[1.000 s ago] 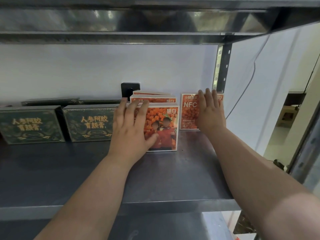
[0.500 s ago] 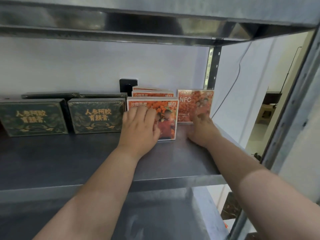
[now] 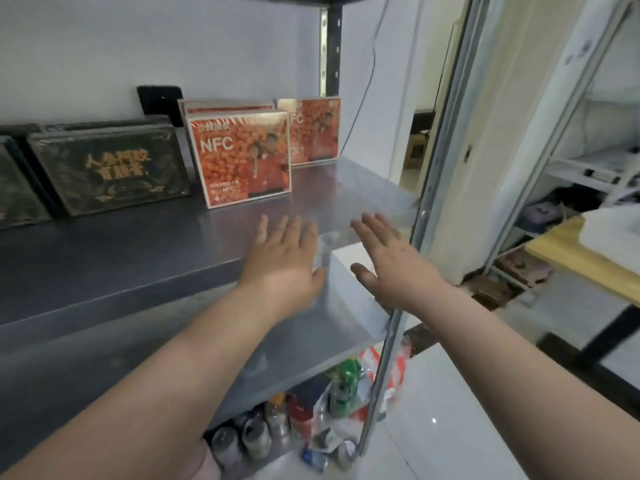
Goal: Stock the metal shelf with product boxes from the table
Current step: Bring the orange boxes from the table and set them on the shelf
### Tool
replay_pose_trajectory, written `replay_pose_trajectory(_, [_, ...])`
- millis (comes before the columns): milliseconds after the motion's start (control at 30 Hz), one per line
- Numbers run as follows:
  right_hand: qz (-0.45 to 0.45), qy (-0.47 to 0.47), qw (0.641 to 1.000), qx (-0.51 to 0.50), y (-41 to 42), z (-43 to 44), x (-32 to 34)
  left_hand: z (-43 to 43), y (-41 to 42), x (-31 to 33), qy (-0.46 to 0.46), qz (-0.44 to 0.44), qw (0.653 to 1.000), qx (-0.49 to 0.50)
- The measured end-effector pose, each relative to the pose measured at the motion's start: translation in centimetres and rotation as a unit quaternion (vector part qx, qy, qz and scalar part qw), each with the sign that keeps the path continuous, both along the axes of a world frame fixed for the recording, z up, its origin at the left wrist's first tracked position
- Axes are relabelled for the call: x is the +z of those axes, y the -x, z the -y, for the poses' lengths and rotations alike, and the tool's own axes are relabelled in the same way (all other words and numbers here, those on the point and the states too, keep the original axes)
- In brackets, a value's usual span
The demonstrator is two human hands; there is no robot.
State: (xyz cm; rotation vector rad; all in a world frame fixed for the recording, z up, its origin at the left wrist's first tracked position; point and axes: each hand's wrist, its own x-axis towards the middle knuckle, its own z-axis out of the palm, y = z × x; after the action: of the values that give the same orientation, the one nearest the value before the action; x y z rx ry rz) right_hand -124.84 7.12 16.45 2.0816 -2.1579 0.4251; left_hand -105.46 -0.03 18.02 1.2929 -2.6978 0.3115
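**Both hands empty at shelf front edge, boxes standing at the back**

Left hand (image 3: 284, 258): fingers straight, palm down, holding nothing, over the front edge of the metal shelf (image 3: 138, 244). Can't tell if it touches the surface.

Right hand (image 3: 391, 265): same, flat and empty, just beside the left, near the shelf's front right corner.

Front orange box (image 3: 242, 157): upright, right of centre, face forward, "NFC" readable. More orange boxes (image 3: 225, 107) stacked directly behind it, count unclear. Another orange box (image 3: 313, 133) upright in the back right corner, by the rear post (image 3: 329, 53).

Dark green boxes (image 3: 110, 164): upright along the back left, just beside the front orange box.

Black wall plate (image 3: 157, 98) behind the boxes. Cans and bottles (image 3: 277, 420) down below the shelf.
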Motion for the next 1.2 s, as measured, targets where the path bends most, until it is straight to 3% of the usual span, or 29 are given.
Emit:
replay_pose_trajectory(100, [-0.027,-0.033,0.999,0.005,-1.4,-6.9,-5.1,-5.3,-1.5,-3.5,0.011,0.011,0.994,-0.106])
replay_pose_trajectory(167, [0.003,-0.078,0.997,0.011,-2.6,-12.0,-8.7,-8.9,-2.6,-6.8,-0.062,0.005,0.982,-0.179])
replay_pose_trajectory(267, [0.084,-0.186,0.977,-0.060,-4.1,-19.6,-13.2,-14.2,-3.5,-12.1,-0.213,-0.026,0.961,-0.175])
replay_pose_trajectory(400, [0.148,-0.249,0.949,-0.125,-5.5,-27.7,-18.3,-19.4,-2.3,-16.3,-0.295,0.008,0.936,-0.194])
replay_pose_trajectory(567, [0.206,-0.291,0.921,-0.157,-6.3,-35.0,-22.7,-24.2,-0.4,-20.1,-0.318,0.109,0.911,-0.239])
replay_pose_trajectory(733, [0.255,-0.300,0.894,-0.212,-8.0,-41.3,-25.1,-27.4,0.5,-23.3,-0.286,0.215,0.870,-0.340])
replay_pose_trajectory(867, [0.283,-0.317,0.850,-0.312,-11.0,-46.1,-25.4,-30.5,2.0,-25.1,-0.289,0.262,0.803,-0.450])
replay_pose_trajectory(1000, [0.280,-0.307,0.796,-0.440,-15.7,-49.5,-25.0,-33.0,2.8,-27.1,-0.253,0.294,0.714,-0.583])
replay_pose_trajectory(1200, [0.321,-0.235,0.658,-0.639,-28.1,-53.7,-24.3,-38.7,2.2,-27.5,-0.190,0.335,0.572,-0.724])
